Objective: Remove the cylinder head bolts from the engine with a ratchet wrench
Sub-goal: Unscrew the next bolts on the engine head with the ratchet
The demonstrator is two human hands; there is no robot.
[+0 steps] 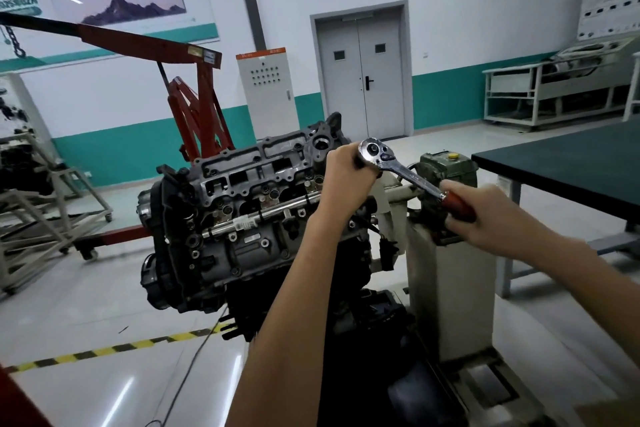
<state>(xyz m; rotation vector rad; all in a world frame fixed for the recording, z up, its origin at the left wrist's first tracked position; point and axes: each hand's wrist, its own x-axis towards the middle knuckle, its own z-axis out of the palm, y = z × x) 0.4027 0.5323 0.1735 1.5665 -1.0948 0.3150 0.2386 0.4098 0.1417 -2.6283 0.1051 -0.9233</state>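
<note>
1. We saw the engine (242, 218) hung off the left side of a pale stand (450, 270), tipped toward us. It was dark grey cast metal, and its top face lay open with rectangular cavities and small holes all round the rim.
2. Across its front ran a silver rail with a white label, and a black cover capped its left end.
3. Over the engine's right end, close to the stand, we caught the ratchet wrench (398, 172). It had a round, worn chrome head with a small switch lever and a flat steel shank. A reddish-brown handle slanted down to the right.
4. The left hand (346, 177) was curled tight at the wrench head, fingers wrapped round just beneath it. That grip hid whatever sat under the head.
5. The right hand (485, 215) was clamped round the handle near its far end, slightly blurred.
6. We could not tell which bolt the wrench sat on, as the left hand covered that spot.
7. Behind the engine's left end stood a red hoist (194, 107). A dark-topped table (571, 163) sat to the right of the stand, and grey double doors (360, 76) showed on the back wall.
</note>
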